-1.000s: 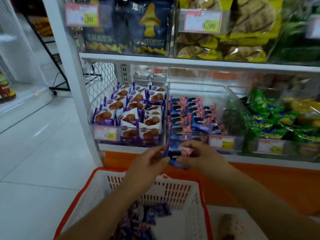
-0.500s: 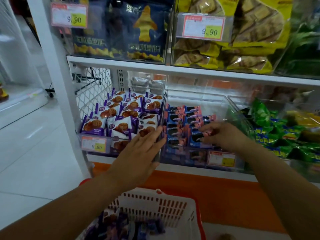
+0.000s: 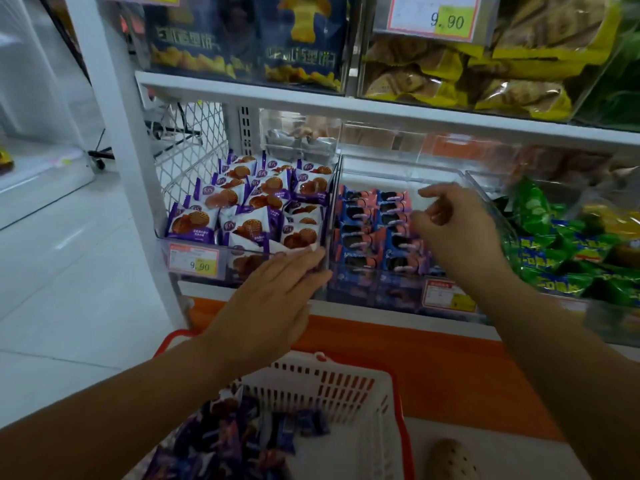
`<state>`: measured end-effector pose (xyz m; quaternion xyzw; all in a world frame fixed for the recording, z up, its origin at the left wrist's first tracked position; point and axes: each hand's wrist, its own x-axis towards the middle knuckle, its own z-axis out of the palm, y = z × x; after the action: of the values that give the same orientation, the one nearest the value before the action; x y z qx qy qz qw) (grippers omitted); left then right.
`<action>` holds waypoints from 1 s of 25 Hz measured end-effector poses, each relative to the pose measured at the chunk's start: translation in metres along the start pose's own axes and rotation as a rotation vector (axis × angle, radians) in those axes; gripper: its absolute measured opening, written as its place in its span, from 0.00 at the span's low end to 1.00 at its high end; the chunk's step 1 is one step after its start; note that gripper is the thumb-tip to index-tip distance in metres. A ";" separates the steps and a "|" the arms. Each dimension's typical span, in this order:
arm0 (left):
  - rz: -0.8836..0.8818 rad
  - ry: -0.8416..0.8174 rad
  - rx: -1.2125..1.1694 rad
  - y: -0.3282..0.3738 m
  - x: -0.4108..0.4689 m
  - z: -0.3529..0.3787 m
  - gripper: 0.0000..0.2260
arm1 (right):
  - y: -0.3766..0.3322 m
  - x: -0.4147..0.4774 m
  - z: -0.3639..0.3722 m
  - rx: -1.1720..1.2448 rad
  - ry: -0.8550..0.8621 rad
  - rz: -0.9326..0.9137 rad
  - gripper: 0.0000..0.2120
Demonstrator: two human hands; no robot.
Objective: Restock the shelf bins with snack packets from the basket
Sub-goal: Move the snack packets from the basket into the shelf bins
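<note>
White shelf unit (image 3: 346, 105) fills the view from 9 to 3 o'clock; pale tiled floor (image 3: 69, 271) at 8-9 o'clock. Top tier at 12: dark blue bags (image 3: 249, 39), w/ yellow bags (image 3: 467, 71) toward 1 o'clock. White basket (image 3: 346, 386) w/ red rim sits at 6 o'clock, below the orange shelf base; loose snack packets (image 3: 235, 441), purple/blue, lie in its 7 o'clock corner. Mid tier has clear bins side by side: purple-white waffle packets (image 3: 242, 216) at 10 o'clock, blue-pink cookie packets (image 3: 374, 230) dead centre in neat rows, green packets (image 3: 561, 258) at 3 o'clock. Left hand (image 3: 277, 299), just below centre toward 7 o'clock, is flat w/ fingers straight & together, tips touching the front edge where the waffle and cookie bins meet; holds nothing. Right hand (image 3: 453, 230), approx 2 o'clock of centre, hangs over the cookie bin's right side, fingers loosely curled & spread, index lifted, nothing plainly gripped; lower fingertips are just at the packet tops, blurred. Small price tags: one on the waffle bin front (image 3: 195, 261) reads 9.90, another at 1 o'clock up top (image 3: 440, 15).
</note>
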<state>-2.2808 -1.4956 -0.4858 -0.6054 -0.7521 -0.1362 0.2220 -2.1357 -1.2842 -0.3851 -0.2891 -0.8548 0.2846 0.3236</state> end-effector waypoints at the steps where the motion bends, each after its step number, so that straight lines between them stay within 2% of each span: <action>1: 0.007 0.004 -0.020 0.000 -0.013 0.001 0.23 | -0.010 -0.014 0.006 0.072 0.066 -0.075 0.09; 2: 0.002 -0.044 -0.051 0.002 -0.028 0.003 0.21 | -0.013 -0.032 0.019 0.071 0.020 -0.132 0.06; 3: -0.024 -0.143 -0.084 0.004 -0.050 0.012 0.21 | -0.008 -0.055 0.040 0.004 -0.138 -0.173 0.05; 5: -0.105 -0.450 -0.103 0.006 -0.101 0.045 0.21 | 0.027 -0.104 0.096 -0.259 -0.635 -0.156 0.10; 6: -0.165 -0.619 -0.116 0.008 -0.129 0.061 0.21 | 0.054 -0.133 0.126 -0.358 -0.899 -0.077 0.16; 7: -0.217 -0.708 -0.129 0.010 -0.155 0.074 0.21 | 0.084 -0.161 0.154 -0.414 -1.129 0.046 0.22; 8: -0.262 -0.762 -0.129 0.010 -0.181 0.091 0.21 | 0.111 -0.190 0.180 -0.429 -1.279 0.171 0.26; 10: -0.360 -0.789 -0.198 0.015 -0.215 0.106 0.22 | 0.150 -0.241 0.219 -0.377 -1.338 0.358 0.29; 12: -0.425 -0.849 -0.248 0.024 -0.238 0.116 0.19 | 0.162 -0.273 0.244 -0.334 -1.284 0.440 0.32; 14: -0.475 -0.937 -0.305 0.023 -0.248 0.131 0.19 | 0.160 -0.285 0.268 -0.282 -1.163 0.447 0.36; 16: -0.558 -0.899 -0.333 0.016 -0.246 0.140 0.19 | 0.149 -0.283 0.288 -0.233 -1.054 0.409 0.38; 18: -0.605 -0.907 -0.341 0.013 -0.247 0.147 0.20 | 0.142 -0.283 0.303 -0.285 -1.031 0.359 0.37; 20: -0.583 -0.955 -0.316 0.014 -0.248 0.149 0.20 | 0.142 -0.292 0.312 -0.414 -1.026 0.265 0.33; 22: -0.554 -0.954 -0.301 0.019 -0.247 0.149 0.20 | 0.139 -0.303 0.310 -0.453 -1.132 0.253 0.31; 23: -0.551 -0.950 -0.309 0.021 -0.244 0.149 0.20 | 0.140 -0.304 0.311 -0.394 -1.208 0.301 0.27; 25: -0.619 -0.930 -0.399 0.025 -0.238 0.147 0.19 | 0.128 -0.287 0.300 -0.086 -1.246 0.606 0.06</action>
<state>-2.2411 -1.6220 -0.7331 -0.3841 -0.8719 -0.0536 -0.2990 -2.1324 -1.4835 -0.7714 -0.3105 -0.7734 0.4412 -0.3329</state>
